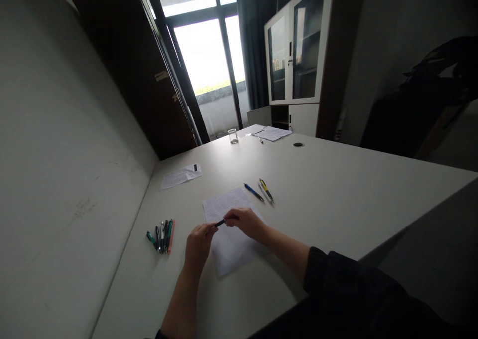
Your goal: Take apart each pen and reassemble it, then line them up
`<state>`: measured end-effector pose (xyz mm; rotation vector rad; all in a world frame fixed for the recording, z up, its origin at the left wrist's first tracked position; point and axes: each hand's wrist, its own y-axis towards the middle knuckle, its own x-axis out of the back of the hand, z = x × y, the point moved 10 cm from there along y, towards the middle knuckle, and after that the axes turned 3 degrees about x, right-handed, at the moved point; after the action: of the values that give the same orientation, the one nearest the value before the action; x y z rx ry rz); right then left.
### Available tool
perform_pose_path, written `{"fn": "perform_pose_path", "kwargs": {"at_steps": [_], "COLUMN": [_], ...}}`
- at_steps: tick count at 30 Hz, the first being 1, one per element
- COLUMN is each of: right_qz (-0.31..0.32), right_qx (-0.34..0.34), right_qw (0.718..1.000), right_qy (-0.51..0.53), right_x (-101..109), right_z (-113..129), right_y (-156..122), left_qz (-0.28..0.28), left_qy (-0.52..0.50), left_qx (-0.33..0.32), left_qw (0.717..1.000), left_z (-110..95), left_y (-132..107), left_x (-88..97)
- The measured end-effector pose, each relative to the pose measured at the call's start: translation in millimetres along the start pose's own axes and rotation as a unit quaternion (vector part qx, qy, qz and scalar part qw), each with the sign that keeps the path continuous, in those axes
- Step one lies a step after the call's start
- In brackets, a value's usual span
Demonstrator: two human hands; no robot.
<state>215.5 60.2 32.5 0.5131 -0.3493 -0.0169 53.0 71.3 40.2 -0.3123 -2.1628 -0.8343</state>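
Between my two hands is a dark pen, held above a sheet of paper whose upper part carries writing. My left hand pinches the pen's left end. The fingers of my right hand are closed on its other end. Just beyond the paper lie a blue pen, a white pen and a yellow-and-black pen. To the left of my left hand, several pens lie side by side, green, black, silver and reddish.
The white table meets a wall on the left. Farther back are a sheet with a dark patch, a clear glass, papers, another pen and a round cable hole.
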Motion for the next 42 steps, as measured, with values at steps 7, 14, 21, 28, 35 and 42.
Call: {"fn": "perform_pose_path", "kwargs": {"at_steps": [7, 14, 21, 28, 35, 42], "right_qz": [0.048, 0.018, 0.009, 0.052, 0.037, 0.066], "right_qx": [0.031, 0.032, 0.068, 0.067, 0.042, 0.070], "right_qw": [0.993, 0.995, 0.994, 0.981, 0.988, 0.975], "right_qy": [-0.106, -0.095, -0.089, -0.175, -0.144, -0.200], "right_x": [-3.6, 6.5, 7.9, -0.9, 0.0, -4.8], "right_z": [14.0, 18.4, 20.6, 20.8, 12.3, 18.1], "right_y": [-0.6, 0.8, 1.5, 0.0, 1.1, -1.5], "left_qz": [0.006, 0.010, 0.007, 0.011, 0.004, 0.008], "left_qy": [0.005, -0.013, -0.014, -0.010, -0.011, 0.001], "left_qx": [-0.010, 0.000, 0.013, -0.005, 0.000, -0.014], "left_qw": [1.000, 1.000, 1.000, 1.000, 1.000, 1.000], "left_z": [-2.0, -2.0, -0.7, -2.2, -0.7, -4.9], "left_y": [-0.3, 1.7, 1.7, 0.7, 1.6, 1.5], "left_x": [-4.0, -3.8, -1.7, -3.9, -1.7, -2.7]}}
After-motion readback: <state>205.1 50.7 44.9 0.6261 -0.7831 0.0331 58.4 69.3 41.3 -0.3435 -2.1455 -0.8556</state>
